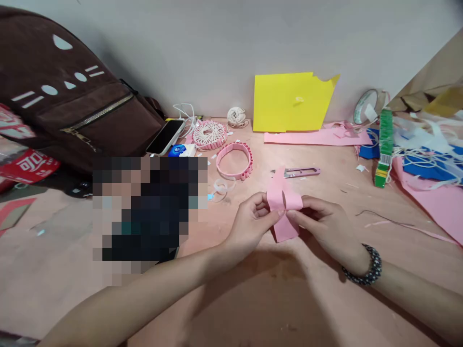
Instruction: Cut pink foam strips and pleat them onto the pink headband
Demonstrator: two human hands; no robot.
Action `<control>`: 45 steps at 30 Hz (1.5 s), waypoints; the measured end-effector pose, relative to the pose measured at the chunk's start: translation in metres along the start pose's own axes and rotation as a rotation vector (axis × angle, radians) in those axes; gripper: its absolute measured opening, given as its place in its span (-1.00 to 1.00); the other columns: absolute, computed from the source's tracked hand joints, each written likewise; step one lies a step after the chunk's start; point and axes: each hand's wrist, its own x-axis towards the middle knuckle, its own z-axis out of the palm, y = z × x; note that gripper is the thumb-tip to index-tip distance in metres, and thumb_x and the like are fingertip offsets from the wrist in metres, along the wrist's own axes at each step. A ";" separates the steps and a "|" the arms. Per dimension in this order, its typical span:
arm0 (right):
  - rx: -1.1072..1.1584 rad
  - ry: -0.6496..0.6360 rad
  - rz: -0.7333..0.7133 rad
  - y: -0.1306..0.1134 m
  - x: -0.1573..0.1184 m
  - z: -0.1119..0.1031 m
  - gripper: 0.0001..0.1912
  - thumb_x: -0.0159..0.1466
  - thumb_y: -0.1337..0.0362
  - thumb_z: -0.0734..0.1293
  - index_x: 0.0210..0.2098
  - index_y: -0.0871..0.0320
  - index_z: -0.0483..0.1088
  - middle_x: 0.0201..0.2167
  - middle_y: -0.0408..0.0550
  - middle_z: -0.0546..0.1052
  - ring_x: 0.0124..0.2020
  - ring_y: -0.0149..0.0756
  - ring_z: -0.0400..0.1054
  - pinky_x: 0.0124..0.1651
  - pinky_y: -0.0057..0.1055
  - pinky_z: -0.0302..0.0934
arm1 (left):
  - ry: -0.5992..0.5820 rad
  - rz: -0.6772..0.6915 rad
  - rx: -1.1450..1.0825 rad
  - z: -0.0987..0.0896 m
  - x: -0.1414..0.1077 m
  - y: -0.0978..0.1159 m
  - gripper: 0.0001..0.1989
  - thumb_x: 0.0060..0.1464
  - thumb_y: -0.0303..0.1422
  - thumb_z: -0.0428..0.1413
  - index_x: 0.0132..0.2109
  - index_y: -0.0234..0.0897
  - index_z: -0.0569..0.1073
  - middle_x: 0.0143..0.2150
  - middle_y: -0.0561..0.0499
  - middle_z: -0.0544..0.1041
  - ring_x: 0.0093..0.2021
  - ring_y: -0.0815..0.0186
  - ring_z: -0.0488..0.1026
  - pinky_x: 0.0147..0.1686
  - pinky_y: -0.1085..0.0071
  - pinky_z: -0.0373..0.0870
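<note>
Between my two hands, a folded pink paper strip (287,229) is held just above the table, with one part crossing over another. My left hand (253,217) pinches its left side, thumb on the front near the crossing. From the right, my right hand (321,219) grips the other side with thumb and fingers, its thumb close to the left one. Beyond the strip lie small thread snips (302,172) with a mauve handle. A pink ring (235,161) with small rolls along its edge rests farther left, near a pink round piece laced with white string (209,134).
A brown backpack (79,96), a phone (166,137) and a red-labelled bottle (29,164) stand left. Yellow paper (294,103) leans on the wall. A tape roll (365,107), a green packet (385,144) and pink sheets (430,202) lie right. A blurred dark patch (155,207) covers the left middle.
</note>
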 end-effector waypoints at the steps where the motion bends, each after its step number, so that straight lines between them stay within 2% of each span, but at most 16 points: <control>1: -0.003 0.002 0.006 0.000 0.000 0.000 -0.88 0.16 0.21 0.39 -0.39 0.12 0.53 -0.41 -0.10 0.57 -0.40 -0.32 0.41 -0.33 -0.43 0.30 | -0.006 0.006 0.009 0.000 0.000 -0.001 -0.71 -0.14 -0.31 0.33 -0.29 -0.34 0.43 -0.31 0.02 0.53 -0.29 0.36 0.47 -0.25 0.45 0.37; 6: 0.010 -0.021 0.036 -0.001 0.001 -0.001 -0.89 0.16 0.21 0.39 -0.39 0.11 0.53 -0.45 -0.14 0.57 -0.44 -0.37 0.40 -0.38 -0.48 0.29 | -0.049 0.050 0.027 0.000 -0.001 -0.005 -0.72 -0.11 -0.32 0.32 -0.27 -0.32 0.43 -0.28 0.00 0.54 -0.23 0.31 0.50 -0.21 0.43 0.40; 12: 0.016 -0.033 0.061 -0.002 0.001 0.000 -0.89 0.17 0.22 0.38 -0.42 0.10 0.52 -0.45 -0.16 0.59 -0.42 -0.38 0.42 -0.35 -0.52 0.30 | -0.036 0.024 -0.011 0.001 -0.002 -0.004 -0.69 -0.13 -0.31 0.34 -0.26 -0.33 0.45 -0.29 -0.02 0.57 -0.24 0.30 0.52 -0.20 0.41 0.42; 20: -0.005 0.042 0.050 -0.004 0.000 0.000 -0.92 0.13 0.25 0.40 -0.41 0.08 0.56 -0.48 -0.18 0.59 -0.47 -0.41 0.42 -0.40 -0.53 0.30 | 0.032 0.013 -0.062 0.003 -0.002 -0.002 -0.75 -0.20 -0.38 0.36 -0.38 -0.33 0.45 -0.42 0.06 0.54 -0.40 0.42 0.49 -0.33 0.51 0.41; 30: 0.038 0.086 0.070 -0.004 -0.002 0.004 -0.91 0.11 0.22 0.42 -0.41 0.08 0.56 -0.49 -0.19 0.59 -0.50 -0.42 0.41 -0.45 -0.54 0.28 | 0.070 -0.003 -0.079 0.002 -0.003 -0.001 -0.74 -0.22 -0.41 0.37 -0.34 -0.34 0.49 -0.38 0.03 0.57 -0.37 0.39 0.50 -0.30 0.47 0.43; 38: 0.035 -0.041 0.094 -0.004 0.000 0.000 -0.86 0.13 0.19 0.41 -0.36 0.10 0.56 -0.42 -0.11 0.61 -0.43 -0.35 0.46 -0.37 -0.48 0.34 | 0.042 0.073 -0.019 0.001 -0.004 -0.005 -0.74 -0.18 -0.39 0.35 -0.32 -0.32 0.45 -0.35 0.04 0.55 -0.31 0.37 0.49 -0.26 0.48 0.41; 45: 0.000 0.057 0.022 -0.002 -0.001 0.001 -0.93 0.09 0.24 0.43 -0.43 0.08 0.57 -0.45 -0.14 0.60 -0.45 -0.36 0.44 -0.37 -0.47 0.34 | 0.028 0.026 -0.067 0.001 -0.002 -0.003 -0.72 -0.18 -0.40 0.35 -0.27 -0.33 0.48 -0.31 0.01 0.57 -0.29 0.35 0.50 -0.22 0.44 0.41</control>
